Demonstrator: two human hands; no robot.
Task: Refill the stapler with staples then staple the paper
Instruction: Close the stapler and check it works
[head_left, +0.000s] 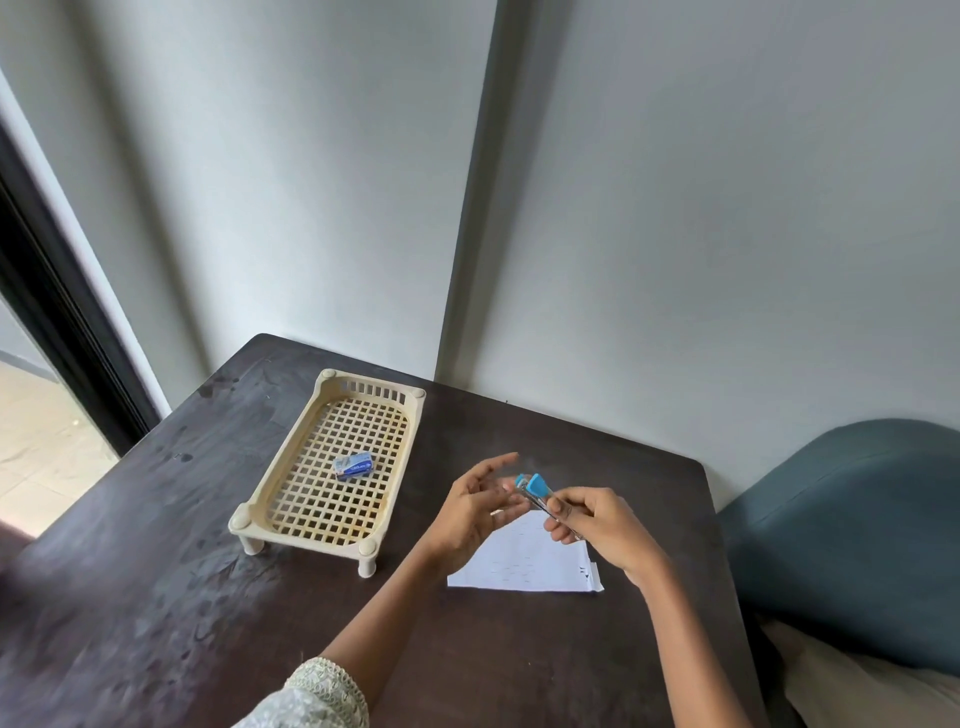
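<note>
The right hand (592, 525) grips the small blue-and-metal stapler (535, 491) above the white paper sheet (524, 566), long axis pointing far-left at the spread, seemingly empty left hand (475, 509); the blue staple box (353, 466) lies farther left in a cream lattice tray (270, 483).

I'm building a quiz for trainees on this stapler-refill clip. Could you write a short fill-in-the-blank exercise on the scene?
1. The right hand grips the blue ____.
2. The small box of staples lies inside the cream ____.
3. The white ____ lies flat on the dark table, beneath the hands.

Missing words: stapler; tray; paper.
</note>
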